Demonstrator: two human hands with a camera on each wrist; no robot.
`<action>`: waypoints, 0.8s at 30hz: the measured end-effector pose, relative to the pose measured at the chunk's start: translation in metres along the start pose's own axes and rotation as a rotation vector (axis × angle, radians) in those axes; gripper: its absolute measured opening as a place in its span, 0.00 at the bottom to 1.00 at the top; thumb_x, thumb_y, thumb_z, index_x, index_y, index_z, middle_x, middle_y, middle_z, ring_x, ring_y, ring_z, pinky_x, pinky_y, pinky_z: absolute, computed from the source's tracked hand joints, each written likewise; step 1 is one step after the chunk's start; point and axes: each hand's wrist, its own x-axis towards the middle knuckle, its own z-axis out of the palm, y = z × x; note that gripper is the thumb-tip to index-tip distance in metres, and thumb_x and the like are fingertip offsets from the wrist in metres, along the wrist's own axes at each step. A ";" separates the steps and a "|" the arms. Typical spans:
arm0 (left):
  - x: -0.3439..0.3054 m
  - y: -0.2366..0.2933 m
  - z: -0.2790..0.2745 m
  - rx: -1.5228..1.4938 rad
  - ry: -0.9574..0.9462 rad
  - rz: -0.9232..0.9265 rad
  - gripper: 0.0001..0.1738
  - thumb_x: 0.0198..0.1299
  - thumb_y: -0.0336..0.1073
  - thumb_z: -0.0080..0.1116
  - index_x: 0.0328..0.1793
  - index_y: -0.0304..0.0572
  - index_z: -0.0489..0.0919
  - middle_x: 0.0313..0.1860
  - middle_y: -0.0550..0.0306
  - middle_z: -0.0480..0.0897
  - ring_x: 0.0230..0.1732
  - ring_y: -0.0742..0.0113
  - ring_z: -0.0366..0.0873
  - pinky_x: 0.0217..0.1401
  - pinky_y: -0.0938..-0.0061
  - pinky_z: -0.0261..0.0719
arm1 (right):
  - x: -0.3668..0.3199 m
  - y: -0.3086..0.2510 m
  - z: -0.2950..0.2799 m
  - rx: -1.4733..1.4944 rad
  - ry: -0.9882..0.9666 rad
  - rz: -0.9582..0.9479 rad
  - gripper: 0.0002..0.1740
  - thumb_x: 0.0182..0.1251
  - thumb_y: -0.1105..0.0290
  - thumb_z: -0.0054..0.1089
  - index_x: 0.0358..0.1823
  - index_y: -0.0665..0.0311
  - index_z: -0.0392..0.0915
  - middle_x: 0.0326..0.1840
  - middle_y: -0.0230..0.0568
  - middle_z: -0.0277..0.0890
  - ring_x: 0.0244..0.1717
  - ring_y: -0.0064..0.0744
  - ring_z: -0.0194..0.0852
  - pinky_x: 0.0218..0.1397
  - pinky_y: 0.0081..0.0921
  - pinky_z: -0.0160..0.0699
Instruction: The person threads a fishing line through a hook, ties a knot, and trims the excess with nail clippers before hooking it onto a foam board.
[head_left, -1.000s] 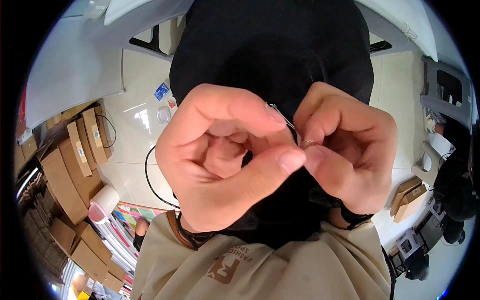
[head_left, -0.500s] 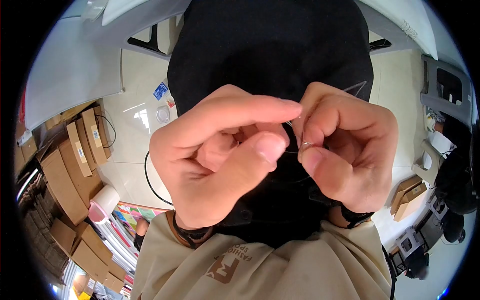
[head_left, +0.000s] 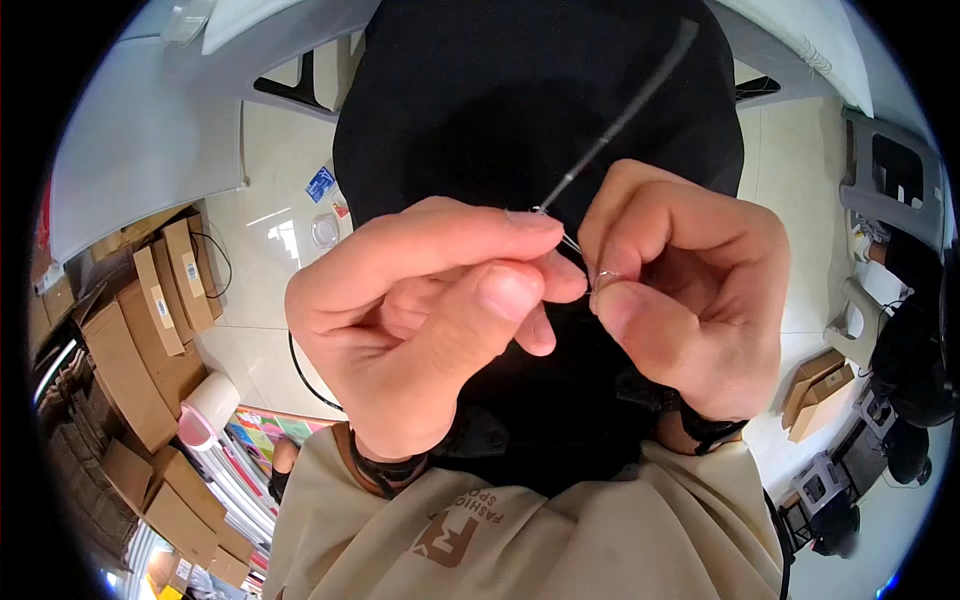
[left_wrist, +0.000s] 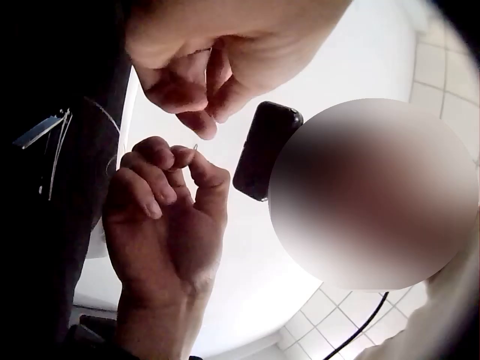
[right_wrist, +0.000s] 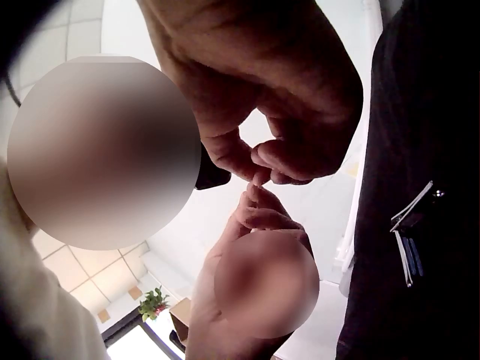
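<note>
In the head view the right hand point(head_left: 700, 290) pinches a tiny shiny wire loop point(head_left: 606, 276) between thumb and index finger. Just left of it, the left hand point(head_left: 420, 310) has its index finger nearly straight, its thumb apart below and other fingers bent. Thin wires pass between the hands behind the left index fingertip, where a blurred thin strand point(head_left: 630, 113) slants to the upper right over black cloth point(head_left: 450, 110). The left wrist view shows the left hand point(left_wrist: 225, 60) above the right hand point(left_wrist: 169, 225); whether the left fingers touch the wire is unclear.
Cardboard boxes point(head_left: 140, 350) and a pink-rimmed white roll point(head_left: 207, 408) are at the left. Small packets point(head_left: 320, 183) lie on the floor. Grey stools point(head_left: 890, 180) stand at the right. A black rectangular device point(left_wrist: 266, 150) shows in the left wrist view.
The left hand has shifted slightly left and down, its thumb drawing back from the right thumb. The strand now stretches up right from the left index fingertip. The right hand keeps its pinch.
</note>
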 end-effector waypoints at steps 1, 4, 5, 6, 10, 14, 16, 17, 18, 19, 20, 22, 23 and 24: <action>0.000 -0.001 -0.001 0.004 -0.006 0.008 0.15 0.62 0.36 0.49 0.50 0.32 0.72 0.29 0.50 0.74 0.18 0.73 0.66 0.17 0.85 0.64 | 0.000 0.000 0.000 0.002 -0.002 0.001 0.04 0.41 0.80 0.51 0.19 0.71 0.66 0.25 0.42 0.65 0.23 0.20 0.56 0.26 0.16 0.54; 0.000 -0.004 -0.001 -0.002 -0.030 0.035 0.16 0.62 0.35 0.48 0.51 0.31 0.72 0.28 0.51 0.73 0.18 0.73 0.66 0.17 0.86 0.63 | 0.001 0.003 0.000 0.023 -0.002 -0.016 0.04 0.42 0.80 0.51 0.19 0.71 0.66 0.26 0.41 0.64 0.24 0.21 0.56 0.27 0.17 0.55; 0.002 -0.006 -0.002 0.001 -0.047 0.059 0.16 0.62 0.35 0.48 0.52 0.31 0.72 0.28 0.52 0.73 0.18 0.73 0.66 0.17 0.86 0.63 | 0.001 0.003 -0.001 0.029 -0.004 -0.013 0.04 0.42 0.80 0.51 0.19 0.71 0.66 0.26 0.42 0.64 0.25 0.22 0.57 0.27 0.17 0.55; 0.003 -0.007 -0.002 -0.002 -0.050 0.066 0.17 0.62 0.35 0.48 0.52 0.31 0.72 0.27 0.52 0.73 0.18 0.73 0.66 0.17 0.86 0.62 | 0.002 0.003 -0.001 0.033 -0.002 -0.011 0.04 0.42 0.80 0.51 0.19 0.71 0.66 0.26 0.42 0.64 0.25 0.22 0.57 0.27 0.17 0.55; 0.002 -0.005 0.000 -0.021 -0.015 0.021 0.19 0.61 0.36 0.51 0.55 0.32 0.71 0.25 0.53 0.74 0.18 0.73 0.66 0.17 0.85 0.62 | 0.002 0.004 -0.001 0.047 0.009 0.008 0.04 0.43 0.79 0.51 0.20 0.71 0.66 0.26 0.42 0.64 0.24 0.22 0.57 0.28 0.17 0.57; -0.001 -0.001 0.002 -0.037 0.046 -0.019 0.23 0.58 0.36 0.55 0.57 0.32 0.67 0.23 0.52 0.74 0.16 0.73 0.66 0.17 0.84 0.63 | 0.002 0.001 0.000 0.057 0.011 0.047 0.03 0.43 0.79 0.51 0.20 0.72 0.66 0.26 0.42 0.64 0.24 0.21 0.58 0.28 0.17 0.57; -0.001 0.000 0.004 -0.068 0.053 -0.017 0.23 0.56 0.36 0.57 0.54 0.33 0.65 0.21 0.52 0.75 0.15 0.72 0.67 0.17 0.84 0.65 | 0.003 0.001 0.000 0.051 0.011 0.064 0.03 0.43 0.79 0.51 0.19 0.72 0.66 0.26 0.42 0.64 0.24 0.20 0.58 0.28 0.16 0.57; -0.002 0.000 0.005 -0.083 0.056 -0.016 0.23 0.55 0.36 0.58 0.53 0.33 0.64 0.21 0.52 0.75 0.14 0.72 0.68 0.17 0.83 0.66 | 0.003 0.001 0.000 0.044 0.008 0.074 0.03 0.42 0.79 0.50 0.19 0.72 0.66 0.25 0.42 0.64 0.24 0.20 0.58 0.27 0.16 0.57; -0.001 -0.002 0.005 -0.085 0.028 0.008 0.22 0.55 0.36 0.58 0.51 0.33 0.64 0.20 0.52 0.75 0.14 0.71 0.68 0.17 0.83 0.66 | 0.003 0.000 0.000 0.037 0.009 0.087 0.03 0.42 0.80 0.50 0.19 0.72 0.66 0.25 0.42 0.64 0.23 0.20 0.58 0.27 0.16 0.57; -0.002 -0.002 0.005 -0.078 0.018 -0.009 0.22 0.54 0.35 0.59 0.50 0.33 0.63 0.19 0.52 0.75 0.14 0.70 0.69 0.17 0.82 0.67 | 0.003 0.000 0.000 0.031 0.011 0.101 0.03 0.42 0.80 0.50 0.19 0.72 0.66 0.25 0.42 0.64 0.23 0.20 0.57 0.27 0.16 0.57; -0.003 -0.001 0.005 -0.071 0.007 -0.027 0.22 0.53 0.34 0.60 0.48 0.34 0.63 0.18 0.52 0.75 0.13 0.70 0.69 0.16 0.82 0.68 | 0.004 -0.001 0.000 0.025 0.017 0.118 0.03 0.42 0.80 0.50 0.18 0.72 0.66 0.25 0.42 0.64 0.23 0.20 0.57 0.27 0.16 0.57; -0.005 -0.002 0.004 -0.072 -0.005 -0.055 0.22 0.51 0.32 0.61 0.47 0.33 0.62 0.17 0.51 0.75 0.12 0.69 0.70 0.16 0.81 0.68 | 0.004 -0.002 0.001 0.019 0.020 0.123 0.03 0.41 0.80 0.50 0.18 0.72 0.66 0.24 0.42 0.64 0.23 0.20 0.57 0.27 0.16 0.57; -0.004 -0.003 0.004 -0.087 -0.010 -0.053 0.23 0.50 0.31 0.61 0.47 0.33 0.62 0.16 0.51 0.75 0.12 0.68 0.69 0.16 0.81 0.68 | 0.003 -0.001 0.000 0.019 0.017 0.112 0.03 0.41 0.80 0.50 0.18 0.72 0.66 0.24 0.42 0.64 0.23 0.20 0.57 0.27 0.16 0.57; -0.003 -0.003 0.004 -0.101 -0.015 -0.052 0.23 0.49 0.30 0.61 0.47 0.32 0.61 0.15 0.51 0.74 0.11 0.68 0.69 0.15 0.81 0.68 | 0.003 -0.001 0.000 0.019 0.009 0.113 0.03 0.41 0.80 0.50 0.18 0.72 0.67 0.24 0.42 0.65 0.23 0.21 0.57 0.26 0.16 0.57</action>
